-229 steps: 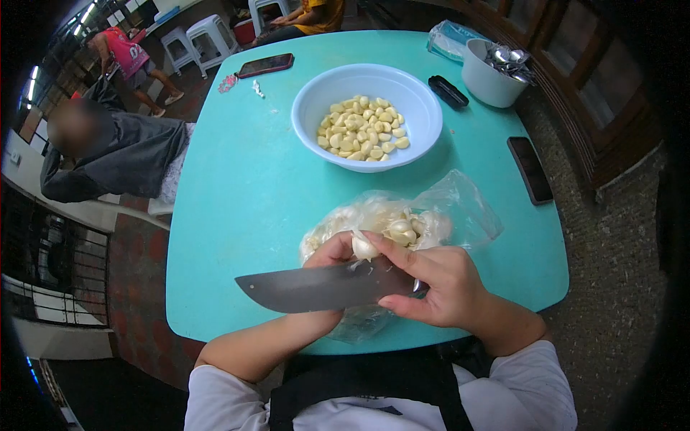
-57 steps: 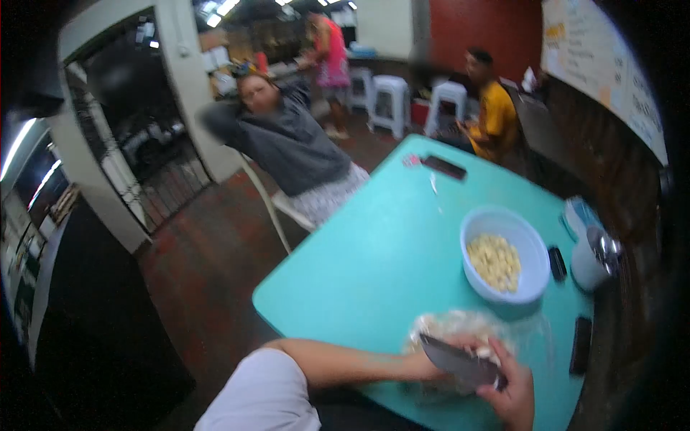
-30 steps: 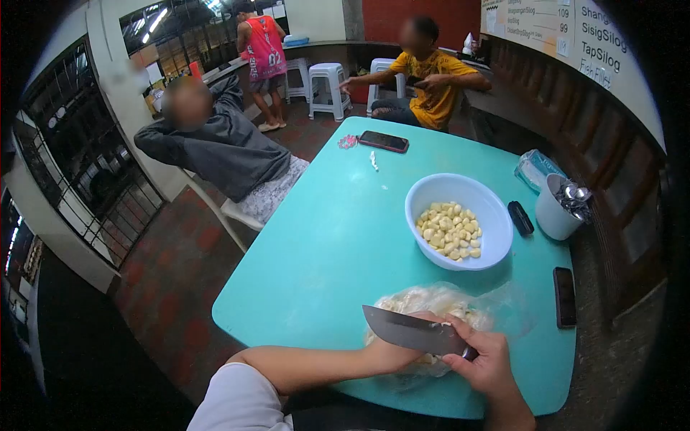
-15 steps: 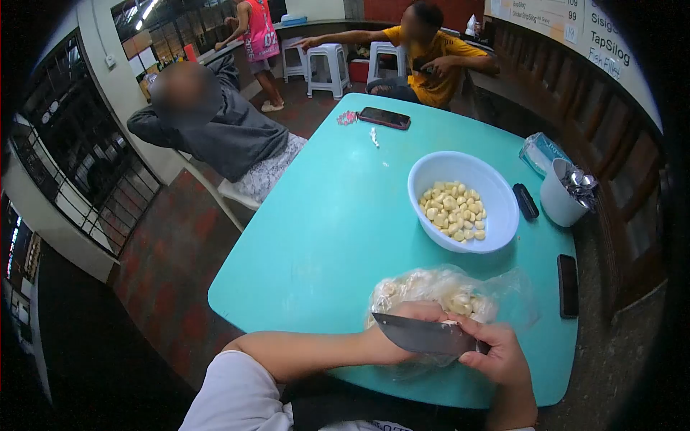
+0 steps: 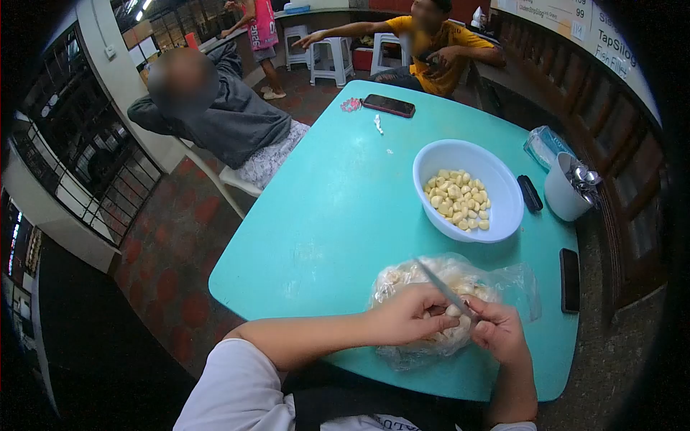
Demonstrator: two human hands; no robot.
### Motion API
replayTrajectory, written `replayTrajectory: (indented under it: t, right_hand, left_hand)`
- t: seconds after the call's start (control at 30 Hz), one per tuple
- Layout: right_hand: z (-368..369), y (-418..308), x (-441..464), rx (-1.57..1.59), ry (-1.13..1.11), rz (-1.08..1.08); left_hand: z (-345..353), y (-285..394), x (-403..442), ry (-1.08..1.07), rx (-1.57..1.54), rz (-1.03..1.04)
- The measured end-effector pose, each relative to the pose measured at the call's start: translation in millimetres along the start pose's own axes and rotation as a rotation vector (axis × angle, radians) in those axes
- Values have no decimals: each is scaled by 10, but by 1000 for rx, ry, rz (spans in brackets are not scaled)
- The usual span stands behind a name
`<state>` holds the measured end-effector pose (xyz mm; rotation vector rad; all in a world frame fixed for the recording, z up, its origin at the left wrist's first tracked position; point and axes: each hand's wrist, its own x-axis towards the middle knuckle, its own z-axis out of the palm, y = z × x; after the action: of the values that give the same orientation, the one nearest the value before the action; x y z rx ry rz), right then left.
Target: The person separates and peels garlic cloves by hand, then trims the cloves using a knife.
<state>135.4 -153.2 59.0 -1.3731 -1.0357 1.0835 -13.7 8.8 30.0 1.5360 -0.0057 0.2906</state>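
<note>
Turquoise covers the whole top of the table (image 5: 287, 258), and over its near edge, a little right of the middle, the person's two bare hands work close together. I can see the left hand (image 5: 406, 314) partly curled, fingers and thumb closing on a whitish garlic clove (image 5: 453, 311) just beside the blade. The right hand (image 5: 499, 332) is closed around the handle of a knife (image 5: 438, 284), whose blade, turned nearly edge-on, slants up towards the far left; the handle itself is mostly hidden by the fingers. Beneath both hands lies a clear plastic bag (image 5: 392, 281) of garlic, its loose end spread to the right. Just beyond it stands a pale blue bowl (image 5: 507, 219) with peeled cloves (image 5: 456, 201) heaped inside. Along the right edge are a dark phone (image 5: 569, 281), a small black object (image 5: 530, 194), a white tub (image 5: 564, 194) of spoons and a plastic packet (image 5: 548, 146). Another phone (image 5: 389, 105) lies near the far edge. Across the table, a person in yellow (image 5: 435, 54) stretches an arm leftward; on the left, someone in grey (image 5: 233, 126) leans back, arms raised.
</note>
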Motion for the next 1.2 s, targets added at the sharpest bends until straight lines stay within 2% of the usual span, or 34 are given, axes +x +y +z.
replayTrajectory:
  t: [0.1,0.17,0.3,0.37,0.4,0.43,0.5,0.6,0.7,0.77,0.83,0.9,1.0,1.1,1.2]
  right_hand:
    - [-34,-25,1,186,-43,62]
    - [-17,-40,13,202,-34,43]
    - [79,45,6,94,145,-46]
    - [132,125,110,-299,254,-394]
    - [157,100,123,-443,275,-464]
    - [183,75,137,-586,308,-534]
    - [233,-95,57,-759,306,-464]
    - [281,-139,25,-848,267,-387]
    - [303,-64,12,-687,208,-343]
    - [298,158,99,-464,224,-475]
    - [283,152,66,-222,201,-370]
    - [273,-22,-58,51,129,-37]
    - [210,45,-68,234,49,-20]
    - [137,7,-65,333,-19,21]
    - [99,-2,-51,267,12,-14]
  left_hand:
    - [-63,-34,26,-52,102,-9]
    - [-60,8,43,-47,112,-10]
    - [10,-89,55,35,-295,-129]
    - [-2,-107,67,-2,-388,-204]
    - [-12,-53,36,29,-294,-266]
    - [-2,-92,30,51,-473,-317]
    - [9,-234,4,100,-832,-420]
    - [-44,-322,11,56,-911,-443]
    - [-42,-275,44,161,-867,-456]
    - [-65,-165,56,93,-808,-408]
    - [-38,-57,64,52,-757,-372]
    - [-23,36,55,52,-706,-353]
    - [8,-51,60,130,-618,-335]
    - [-24,55,54,103,-427,-310]
    - [25,109,65,150,-340,-246]
